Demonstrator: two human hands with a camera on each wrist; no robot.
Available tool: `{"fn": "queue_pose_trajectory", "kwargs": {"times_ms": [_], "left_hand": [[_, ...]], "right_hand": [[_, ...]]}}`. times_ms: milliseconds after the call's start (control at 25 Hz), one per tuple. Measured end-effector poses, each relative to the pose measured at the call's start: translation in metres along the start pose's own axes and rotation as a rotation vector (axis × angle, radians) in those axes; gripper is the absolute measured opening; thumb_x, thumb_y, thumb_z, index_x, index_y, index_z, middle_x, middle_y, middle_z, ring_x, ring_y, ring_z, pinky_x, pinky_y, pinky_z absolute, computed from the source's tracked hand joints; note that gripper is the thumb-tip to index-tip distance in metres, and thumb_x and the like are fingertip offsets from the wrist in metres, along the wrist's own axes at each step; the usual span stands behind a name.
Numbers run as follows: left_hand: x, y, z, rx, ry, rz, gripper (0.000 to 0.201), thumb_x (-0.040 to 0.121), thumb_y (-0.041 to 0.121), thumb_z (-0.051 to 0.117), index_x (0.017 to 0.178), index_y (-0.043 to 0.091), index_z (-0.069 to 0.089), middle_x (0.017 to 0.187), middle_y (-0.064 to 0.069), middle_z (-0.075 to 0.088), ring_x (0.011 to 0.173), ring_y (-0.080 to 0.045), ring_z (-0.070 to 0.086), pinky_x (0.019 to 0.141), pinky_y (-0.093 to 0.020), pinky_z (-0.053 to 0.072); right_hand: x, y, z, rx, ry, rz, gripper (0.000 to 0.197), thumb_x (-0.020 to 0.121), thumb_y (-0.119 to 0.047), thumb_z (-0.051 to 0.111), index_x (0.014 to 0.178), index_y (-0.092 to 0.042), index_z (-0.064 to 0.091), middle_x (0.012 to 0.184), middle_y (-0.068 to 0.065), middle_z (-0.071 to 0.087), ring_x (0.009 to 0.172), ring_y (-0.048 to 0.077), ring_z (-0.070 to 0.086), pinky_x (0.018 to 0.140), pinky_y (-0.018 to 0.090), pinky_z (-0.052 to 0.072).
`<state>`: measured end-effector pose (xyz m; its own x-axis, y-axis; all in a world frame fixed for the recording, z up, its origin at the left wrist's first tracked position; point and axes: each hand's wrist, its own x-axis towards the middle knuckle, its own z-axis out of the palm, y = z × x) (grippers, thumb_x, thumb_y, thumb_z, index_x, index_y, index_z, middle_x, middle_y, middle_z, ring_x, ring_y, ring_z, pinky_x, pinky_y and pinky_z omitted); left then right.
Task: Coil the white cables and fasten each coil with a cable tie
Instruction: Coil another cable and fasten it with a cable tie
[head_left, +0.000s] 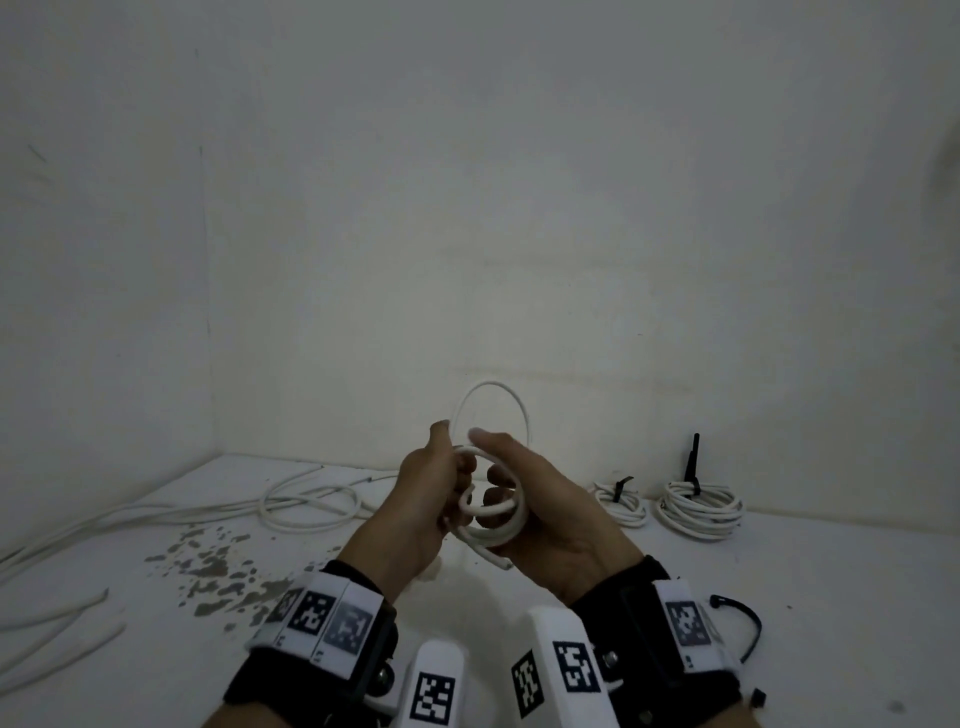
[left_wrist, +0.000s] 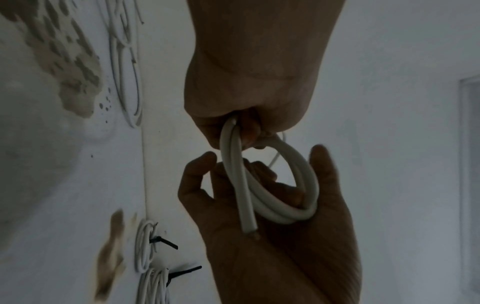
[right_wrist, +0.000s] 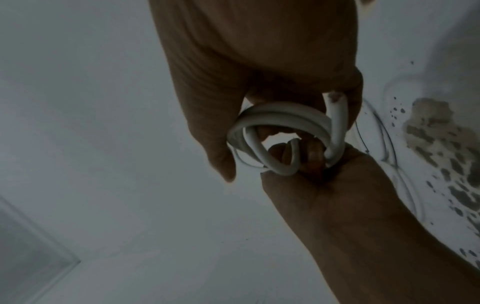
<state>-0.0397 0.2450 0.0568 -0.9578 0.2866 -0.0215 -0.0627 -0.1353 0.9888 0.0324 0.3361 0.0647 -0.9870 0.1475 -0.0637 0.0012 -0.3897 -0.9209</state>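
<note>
A small coil of white cable (head_left: 491, 512) hangs between my two hands above the white surface. My left hand (head_left: 449, 467) grips one side of the coil in a fist (left_wrist: 241, 131). My right hand (head_left: 501, 480) cradles the other side, the turns (left_wrist: 285, 214) lying in its palm between thumb and curled fingers. The cable's cut end (left_wrist: 250, 230) sticks out across the right palm and shows again (right_wrist: 335, 97) in the right wrist view. One wider loop (head_left: 493, 387) of the same cable stands up behind the hands.
Loose white cables (head_left: 311, 504) trail over the surface at the left. Two tied coils (head_left: 621, 501) (head_left: 698, 506) with black ties lie against the back wall at right. A loose black cable tie (head_left: 748, 623) lies beside my right wrist. Flaked paint patches (head_left: 218, 566) mark the surface.
</note>
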Motion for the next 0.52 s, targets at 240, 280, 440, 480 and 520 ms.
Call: {"fn": "queue_pose_trajectory", "kwargs": {"times_ms": [240, 280, 440, 480, 520], "left_hand": [[0.007, -0.001, -0.001, -0.013, 0.023, -0.001, 0.053, 0.099, 0.048, 0.040, 0.072, 0.008, 0.062, 0.061, -0.005, 0.060, 0.061, -0.020, 0.057, 0.060, -0.030, 0.048], [0.007, 0.000, -0.003, -0.049, 0.022, 0.012, 0.053, 0.100, 0.046, 0.040, 0.064, 0.010, 0.055, 0.052, -0.002, 0.049, 0.049, -0.016, 0.047, 0.051, -0.026, 0.043], [0.009, 0.007, -0.018, -0.248, -0.027, 0.046, 0.041, 0.102, 0.042, 0.038, 0.067, 0.019, 0.041, 0.047, 0.006, 0.019, 0.036, -0.010, 0.016, 0.037, -0.020, 0.021], [0.012, 0.009, -0.023, -0.281, -0.018, 0.047, 0.043, 0.102, 0.043, 0.038, 0.066, 0.019, 0.038, 0.046, 0.006, 0.018, 0.035, -0.010, 0.015, 0.036, -0.019, 0.020], [0.017, 0.011, -0.031, -0.317, 0.000, 0.050, 0.045, 0.102, 0.044, 0.037, 0.064, 0.019, 0.035, 0.044, 0.007, 0.018, 0.034, -0.010, 0.015, 0.035, -0.018, 0.019]], "right_hand": [[0.002, 0.005, -0.009, -0.300, -0.124, -0.113, 0.013, 0.070, 0.007, 0.070, 0.070, -0.004, 0.065, 0.065, 0.011, 0.058, 0.065, 0.024, 0.057, 0.065, 0.033, 0.046], [0.002, 0.006, -0.010, -0.441, -0.055, -0.157, 0.023, 0.072, 0.011, 0.070, 0.068, -0.010, 0.060, 0.058, 0.004, 0.054, 0.059, 0.019, 0.054, 0.060, 0.032, 0.044], [0.000, 0.008, -0.018, -0.844, 0.153, -0.285, 0.026, 0.079, 0.006, 0.060, 0.095, -0.014, 0.052, 0.095, 0.000, 0.047, 0.069, 0.017, 0.055, 0.055, 0.023, 0.048], [-0.001, 0.006, -0.024, -0.883, 0.188, -0.268, 0.028, 0.081, 0.004, 0.057, 0.100, -0.016, 0.053, 0.103, 0.002, 0.045, 0.071, 0.019, 0.055, 0.053, 0.022, 0.049], [-0.002, 0.001, -0.028, -0.860, 0.199, -0.242, 0.027, 0.083, 0.003, 0.052, 0.102, -0.016, 0.054, 0.103, 0.006, 0.050, 0.067, 0.021, 0.056, 0.051, 0.026, 0.051]]}}
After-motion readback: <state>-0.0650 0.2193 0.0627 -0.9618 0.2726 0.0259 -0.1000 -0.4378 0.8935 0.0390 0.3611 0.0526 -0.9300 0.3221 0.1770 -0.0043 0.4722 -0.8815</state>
